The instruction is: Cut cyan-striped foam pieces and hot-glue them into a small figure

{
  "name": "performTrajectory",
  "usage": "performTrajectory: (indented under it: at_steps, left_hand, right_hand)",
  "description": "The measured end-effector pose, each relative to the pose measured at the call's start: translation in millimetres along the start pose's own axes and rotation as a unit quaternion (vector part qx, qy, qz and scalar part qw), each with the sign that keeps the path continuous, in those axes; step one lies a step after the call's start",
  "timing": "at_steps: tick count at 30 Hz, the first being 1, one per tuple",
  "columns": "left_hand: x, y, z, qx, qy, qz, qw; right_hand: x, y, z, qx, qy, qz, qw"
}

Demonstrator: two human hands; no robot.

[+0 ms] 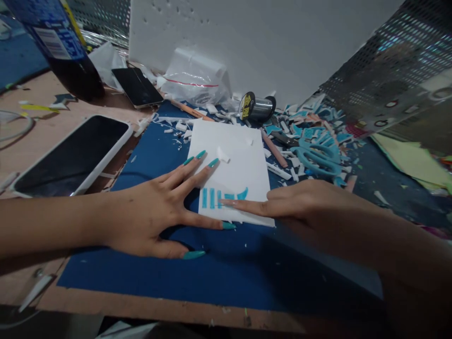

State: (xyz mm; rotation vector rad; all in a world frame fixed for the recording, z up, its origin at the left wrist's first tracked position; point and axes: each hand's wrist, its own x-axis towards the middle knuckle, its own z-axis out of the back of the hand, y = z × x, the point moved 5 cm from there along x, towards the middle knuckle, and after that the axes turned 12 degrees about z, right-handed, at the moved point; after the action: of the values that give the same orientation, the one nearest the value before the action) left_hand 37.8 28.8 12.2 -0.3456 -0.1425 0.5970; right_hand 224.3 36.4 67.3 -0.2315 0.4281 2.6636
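A white foam sheet (233,160) lies on a blue mat (219,273), with several small blue strips (219,197) set into its near edge. My left hand (155,212) rests flat and open, its fingers with teal nails spread across the sheet's left edge and the mat. My right hand (300,202) lies on the sheet's near right corner. Its index finger is stretched out and its tip presses on the blue strips.
A phone in a white case (70,155) lies at the left, a second phone (137,87) and a dark bottle (67,52) behind it. Blue scissors (318,155), a wire spool (257,108), pencils and foam scraps crowd the far right. A white board (264,42) stands behind.
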Motion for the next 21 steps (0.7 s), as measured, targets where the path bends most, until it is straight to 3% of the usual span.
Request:
performTrajectory:
  at_steps: [7,21]
  left_hand:
    - [-2.2,0.6,-1.8,-0.006,-0.005,0.003,1.000]
    - [-1.9,-0.2,-0.2,-0.001,-0.007,-0.001,1.000]
  right_hand:
    - [7.6,5.6,-3.8,-0.018,0.036,0.011,0.999]
    - [7.8,8.2,-3.9,-0.027,0.033,0.010,0.999]
